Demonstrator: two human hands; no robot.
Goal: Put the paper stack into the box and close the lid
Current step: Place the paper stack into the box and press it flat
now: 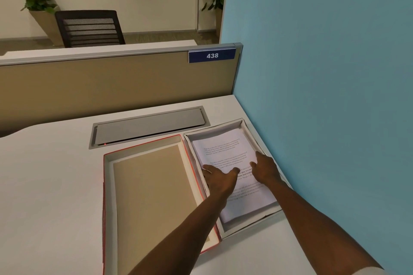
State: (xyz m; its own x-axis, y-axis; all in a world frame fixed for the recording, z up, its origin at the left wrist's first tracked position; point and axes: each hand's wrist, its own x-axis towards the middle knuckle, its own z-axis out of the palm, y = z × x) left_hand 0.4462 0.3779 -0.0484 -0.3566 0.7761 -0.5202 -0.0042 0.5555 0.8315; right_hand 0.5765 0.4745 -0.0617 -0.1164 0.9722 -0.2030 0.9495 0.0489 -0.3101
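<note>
A white stack of printed paper (223, 149) lies inside the white-walled box (190, 140) at the right of the desk, next to the blue wall. The stack sits a little askew, with its near corner low against the box's front wall. My left hand (218, 179) rests on the stack's left edge, fingers spread along it. My right hand (264, 168) presses flat on the stack's right part, fingers apart. Left of the box lies its lid (107, 185), red-edged, upside down, with a tan inner panel. My left forearm crosses over the lid's near right corner.
A grey cable hatch (149, 125) is set into the white desk (49, 185) behind the lid. A tan partition (111, 82) with a blue "438" label runs along the back. The blue wall (324, 73) stands close on the right. A dark chair stands beyond.
</note>
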